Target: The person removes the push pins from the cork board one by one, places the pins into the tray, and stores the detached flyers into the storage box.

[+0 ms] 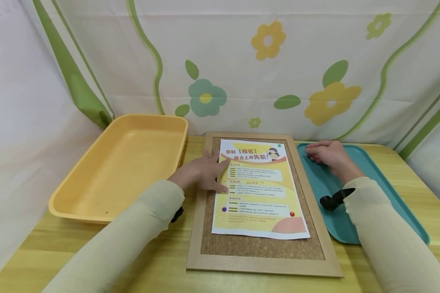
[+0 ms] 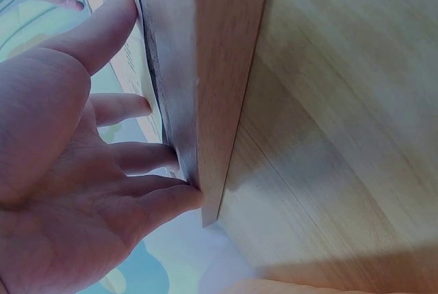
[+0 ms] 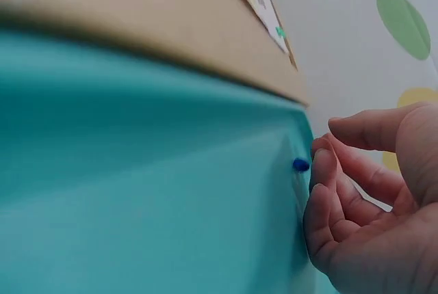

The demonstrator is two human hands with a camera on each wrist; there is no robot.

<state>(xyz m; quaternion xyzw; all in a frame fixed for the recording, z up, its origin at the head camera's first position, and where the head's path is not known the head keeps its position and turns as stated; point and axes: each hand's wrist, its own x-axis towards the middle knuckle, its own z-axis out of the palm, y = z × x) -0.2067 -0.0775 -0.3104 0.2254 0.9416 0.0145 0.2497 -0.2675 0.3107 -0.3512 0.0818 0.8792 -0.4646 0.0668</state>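
Note:
A printed poster (image 1: pixel 254 221) lies on a cork board (image 1: pixel 260 247) with a wooden frame. My left hand (image 1: pixel 205 173) rests with spread fingers across the board's left edge, thumb and forefinger on the paper. In the left wrist view its fingers touch the frame (image 2: pixel 215 96). Pushpins sit on the poster: green (image 1: pixel 280 145) at top right, purple (image 1: pixel 224 209) at lower left, red (image 1: pixel 292 214) at lower right. Over the far left corner of the teal tray (image 1: pixel 370 171) is my right hand (image 1: pixel 328 156), fingers loosely bent, thumb apart. A blue pushpin (image 3: pixel 300 165) lies close to its fingertips.
A deep yellow tray (image 1: pixel 143 162) stands left of the board. Everything is on a wood-grain table (image 1: pixel 157 264). A flowered curtain (image 1: pixel 234 53) hangs right behind the board and trays. A dark device (image 1: pixel 335 199) is strapped to the right wrist.

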